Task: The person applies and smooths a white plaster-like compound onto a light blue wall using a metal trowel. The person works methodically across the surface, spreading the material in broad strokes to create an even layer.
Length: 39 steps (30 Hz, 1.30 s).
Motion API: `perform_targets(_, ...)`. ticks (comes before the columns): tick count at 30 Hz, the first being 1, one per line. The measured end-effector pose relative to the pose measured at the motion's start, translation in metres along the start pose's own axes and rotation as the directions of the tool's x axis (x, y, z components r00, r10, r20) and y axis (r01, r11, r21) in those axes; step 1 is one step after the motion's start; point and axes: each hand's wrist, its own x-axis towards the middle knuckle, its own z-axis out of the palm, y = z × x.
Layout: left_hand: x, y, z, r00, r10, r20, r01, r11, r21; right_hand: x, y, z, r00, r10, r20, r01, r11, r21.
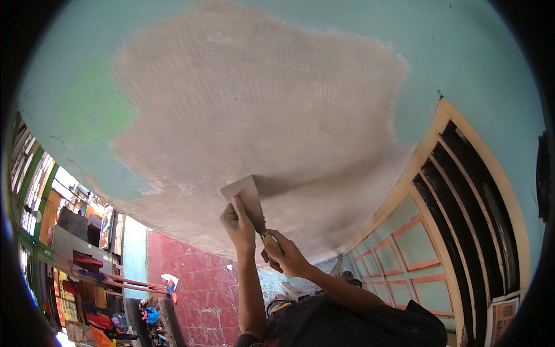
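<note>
A wide putty knife point(247, 198) with a flat metal blade lies against the wall, near the lower middle of a large grey-brown patch point(260, 104). My right hand point(287, 258) is closed round its yellowish handle point(270, 243). At the blade's left side, my left hand point(238, 224) has curled fingers, with one digit laid along the metal. Blue-green paint point(462, 58) surrounds the bare-looking patch, and a bright green area point(95, 107) shows at its left. The blade casts a dark shadow toward the right.
To the right stands a panelled door point(413, 240) below dark slatted vents point(474, 214) in a cream frame. Red floor tiles point(196, 289) lie below. Clothes and household things point(104, 312) crowd the lower left, with pinkish cords point(133, 283) stretched across.
</note>
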Motion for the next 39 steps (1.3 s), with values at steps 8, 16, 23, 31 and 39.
perform_targets(8, -0.038, -0.027, 0.063, 0.971, 0.002, 0.24, 0.002, 1.0, -0.014, -0.05, 0.011, -0.046, 0.969, -0.001, -0.247, 0.027, 0.995, 0.1)
perform_targets(16, -0.049, -0.005, 0.126, 0.917, 0.071, 0.393, -0.172, 0.958, 0.23, -0.066, -0.001, -0.067, 0.801, -0.202, -0.564, 0.171, 0.979, -0.109)
perform_targets(23, -0.041, 0.032, 0.218, 0.777, 0.325, 0.539, -0.507, 0.831, 0.23, -0.051, -0.055, -0.097, 0.544, -0.369, -0.754, 0.324, 0.921, -0.216)
perform_targets(31, -0.052, 0.074, 0.243, 0.741, 0.305, 0.599, -0.376, 0.927, -0.007, -0.035, -0.105, -0.108, 0.464, -0.359, -0.81, 0.423, 0.893, -0.154)
perform_targets(39, -0.04, 0.081, 0.249, 0.749, 0.353, 0.561, -0.383, 0.921, -0.07, -0.028, -0.111, -0.107, 0.453, -0.363, -0.814, 0.415, 0.894, -0.168)
